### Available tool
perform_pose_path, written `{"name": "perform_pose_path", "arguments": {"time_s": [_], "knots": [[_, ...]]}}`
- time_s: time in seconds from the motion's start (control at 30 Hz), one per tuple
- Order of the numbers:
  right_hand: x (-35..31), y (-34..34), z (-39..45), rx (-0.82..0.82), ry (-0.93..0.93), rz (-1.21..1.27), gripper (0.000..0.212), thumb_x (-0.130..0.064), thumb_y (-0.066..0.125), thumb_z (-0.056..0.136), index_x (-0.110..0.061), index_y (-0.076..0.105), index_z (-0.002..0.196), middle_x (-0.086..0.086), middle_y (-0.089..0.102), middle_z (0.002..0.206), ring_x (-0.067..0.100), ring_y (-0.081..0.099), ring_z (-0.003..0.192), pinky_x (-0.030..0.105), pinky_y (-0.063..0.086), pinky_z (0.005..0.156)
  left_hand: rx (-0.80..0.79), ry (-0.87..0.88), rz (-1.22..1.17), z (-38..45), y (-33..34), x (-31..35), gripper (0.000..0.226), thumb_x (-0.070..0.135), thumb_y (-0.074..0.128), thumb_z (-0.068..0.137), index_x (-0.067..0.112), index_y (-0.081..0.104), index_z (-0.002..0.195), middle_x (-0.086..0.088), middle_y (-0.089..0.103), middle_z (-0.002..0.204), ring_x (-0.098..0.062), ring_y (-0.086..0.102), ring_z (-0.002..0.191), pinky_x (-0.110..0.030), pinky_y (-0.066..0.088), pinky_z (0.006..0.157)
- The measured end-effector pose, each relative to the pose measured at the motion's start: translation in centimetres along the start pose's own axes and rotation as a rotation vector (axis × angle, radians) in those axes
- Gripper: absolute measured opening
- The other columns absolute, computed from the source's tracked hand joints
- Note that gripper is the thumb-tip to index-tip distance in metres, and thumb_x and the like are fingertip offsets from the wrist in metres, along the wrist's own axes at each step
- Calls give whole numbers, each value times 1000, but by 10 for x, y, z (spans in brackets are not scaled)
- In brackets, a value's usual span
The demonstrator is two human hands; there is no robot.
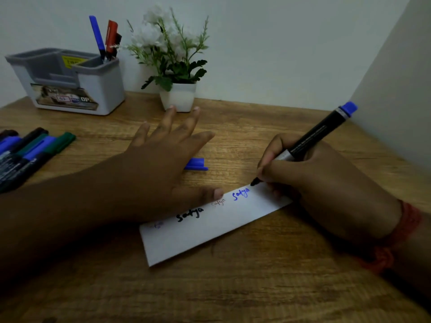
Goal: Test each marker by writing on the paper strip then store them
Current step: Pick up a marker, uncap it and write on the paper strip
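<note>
Right hand: right hand [326,183] at 3 o'clock, fingers wrapped around a black marker [312,138] with a blue end, tip at the far edge of the paper strip [210,229].
Left hand: left hand [163,159] open, fingers spread, thumb pressing the strip's far edge.
Paper strip: centre of wooden table [256,287], 4 written words visible.
Cap: blue cap [196,164] just beyond the strip, partly hidden by the left hand.
Loose markers: pile of markers [28,155] at 9 o'clock.
Stored: grey organizer [70,82] at 11 o'clock holds a blue marker [96,36] and a red marker [111,37], upright.
Plant: potted plant [177,94] at 12 o'clock.
</note>
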State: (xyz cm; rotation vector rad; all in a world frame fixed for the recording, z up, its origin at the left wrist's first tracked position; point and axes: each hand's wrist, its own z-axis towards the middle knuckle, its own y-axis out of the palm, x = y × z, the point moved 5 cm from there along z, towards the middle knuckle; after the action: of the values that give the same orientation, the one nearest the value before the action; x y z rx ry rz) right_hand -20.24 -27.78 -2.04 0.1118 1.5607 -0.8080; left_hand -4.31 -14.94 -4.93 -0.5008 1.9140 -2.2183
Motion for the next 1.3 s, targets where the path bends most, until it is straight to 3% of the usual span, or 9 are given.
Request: {"name": "perform_pose_path", "arguments": {"time_s": [0.2, 0.37, 0.57, 0.7, 0.77, 0.9, 1.1, 1.23, 1.3], "knots": [[-2, -3, 0, -34, -55, 140, 9, -7, 72, 77, -13, 68, 71, 4, 64, 62, 16, 57, 61, 34, 45, 61, 29, 10, 30, 2, -7, -5, 104, 98, 16, 57, 50, -4, 147, 20, -33, 152, -12, -36, 139, -53, -10, 115], [-6, -12, 2, 30, -218, 231, 11, -4, 74, 81, -4, 65, 87, 9, 65, 73, 21, 60, 66, 33, 50, 63, 95, 18, -85, 2, -16, -9, 90, 88, 19, 67, 50, 10, 148, 22, -15, 158, -8, -25, 144, -52, -7, 117], [3, -14, 6, 46, -230, 212, 19, -1, 75, 81, -11, 72, 96, 8, 75, 94, 27, 75, 88, 51, 57, 93, 101, 59, -77, 1, -23, -12, 72, 76, 26, 75, 44, 41, 138, 17, 31, 154, -6, 17, 145, -57, 3, 117], [10, -8, 12, -34, -200, 298, 26, -15, 75, 76, -18, 76, 102, 7, 76, 102, 27, 74, 99, 48, 54, 96, 64, 66, -72, 3, -23, -8, 54, 67, 41, 79, 40, 59, 122, 19, 53, 123, -3, 44, 118, -50, 24, 112], [11, -7, 14, -32, -184, 350, 25, -10, 69, 74, -14, 76, 97, 9, 77, 97, 25, 75, 95, 40, 57, 90, 86, 98, -71, 5, -22, -6, 39, 56, 50, 86, 38, 62, 119, 18, 55, 109, -4, 48, 105, -34, 37, 93], [8, -4, 13, -50, -204, 346, 19, -8, 67, 75, -13, 73, 92, 13, 77, 95, 28, 76, 91, 36, 59, 82, 146, 111, -124, 5, -23, -4, 31, 40, 62, 87, 36, 64, 117, 20, 55, 98, 4, 50, 92, -14, 36, 72], [2, -1, 11, -54, -272, 347, 13, -5, 66, 74, -10, 71, 85, 15, 77, 87, 28, 76, 83, 32, 59, 74, 265, 183, -208, -2, -34, 8, 37, 42, 61, 80, 35, 65, 116, 23, 57, 94, 4, 55, 89, -23, 46, 75], [4, -1, 12, -70, -279, 279, 13, -11, 71, 77, -18, 74, 87, 13, 77, 92, 30, 76, 89, 44, 59, 83, 328, 247, -202, -5, -36, 15, 30, 37, 68, 84, 32, 68, 113, 18, 62, 94, 1, 56, 88, -32, 47, 75], [6, -1, 12, -86, -278, 245, 14, -19, 74, 76, -21, 75, 90, 11, 77, 96, 30, 76, 92, 48, 58, 87, 337, 261, -193, -5, -36, 15, 29, 38, 67, 86, 32, 67, 114, 21, 59, 93, 5, 55, 88, -26, 40, 78]]}}
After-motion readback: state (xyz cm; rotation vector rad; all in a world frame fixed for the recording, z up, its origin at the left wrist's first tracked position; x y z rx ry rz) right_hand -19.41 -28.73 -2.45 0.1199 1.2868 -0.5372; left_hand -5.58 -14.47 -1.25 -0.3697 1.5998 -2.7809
